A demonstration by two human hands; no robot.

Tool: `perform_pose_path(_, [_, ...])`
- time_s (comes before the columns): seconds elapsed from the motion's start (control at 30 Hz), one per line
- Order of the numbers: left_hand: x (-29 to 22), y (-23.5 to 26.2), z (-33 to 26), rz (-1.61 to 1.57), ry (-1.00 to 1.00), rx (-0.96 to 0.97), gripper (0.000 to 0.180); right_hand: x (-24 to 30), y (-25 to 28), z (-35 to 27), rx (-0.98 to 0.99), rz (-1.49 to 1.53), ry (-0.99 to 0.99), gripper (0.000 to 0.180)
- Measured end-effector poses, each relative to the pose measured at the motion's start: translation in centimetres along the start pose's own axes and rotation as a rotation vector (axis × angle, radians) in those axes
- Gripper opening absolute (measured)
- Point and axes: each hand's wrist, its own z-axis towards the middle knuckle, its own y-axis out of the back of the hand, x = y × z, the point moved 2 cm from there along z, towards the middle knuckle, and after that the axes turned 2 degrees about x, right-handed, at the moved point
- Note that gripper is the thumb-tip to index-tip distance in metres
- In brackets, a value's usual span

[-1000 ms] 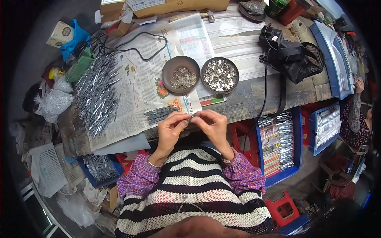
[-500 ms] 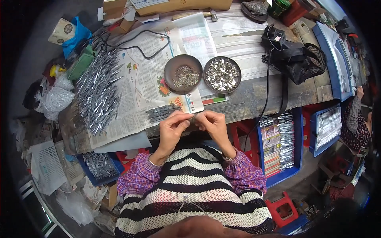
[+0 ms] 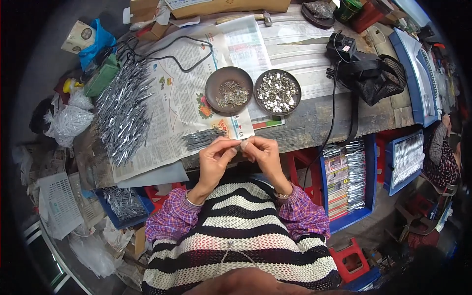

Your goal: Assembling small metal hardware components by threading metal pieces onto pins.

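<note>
My left hand [image 3: 216,160] and my right hand [image 3: 261,153] meet fingertip to fingertip over the table's front edge. Both are closed in a pinch; what lies between the fingers is too small and covered to make out. Just beyond my left hand, a small bundle of thin grey metal pieces [image 3: 202,138] lies on the newspaper [image 3: 169,115]. Further back stand two round brown dishes side by side. The left dish [image 3: 215,83] holds small thin metal pins [image 3: 233,95]; the right dish [image 3: 256,98] is filled with small shiny silvery parts [image 3: 279,92].
A large heap of slim metal pieces [image 3: 123,110] covers the table's left side. Blue trays of similar pieces [image 3: 356,172] stand below the table at right and left. A black mesh bag [image 3: 378,78] with a cable lies at right. A hammer [image 3: 267,19] lies at the back.
My hands stay together in nearly the same place, with only a slight shift of the fingers. The whole view has moved a little; nothing on the table has visibly changed.
</note>
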Motion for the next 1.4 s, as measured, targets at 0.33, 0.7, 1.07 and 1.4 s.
perform_pose_path(0.33, [0.1, 0.3, 0.1, -0.168, 0.137, 0.012, 0.018, -0.2, 0.0, 0.2, 0.053, 0.132, -0.019, 0.013])
perform_pose_path(0.7, [0.2, 0.2, 0.3, -0.203, 0.127, 0.033, 0.019, -0.1, 0.3, 0.0, -0.054, -0.056, 0.106, 0.012])
perform_pose_path(1.07, [-0.9, 1.7, 0.8, 0.066, -0.019, 0.081, 0.016, -0.1, 0.5, -0.3, -0.045, -0.032, 0.1, 0.01])
perform_pose_path(1.4, [-3.5, 6.8, 3.1, 0.924, -0.387, 0.01, 0.028, -0.8, 0.4, -0.2, 0.004, -0.051, 0.066, 0.01])
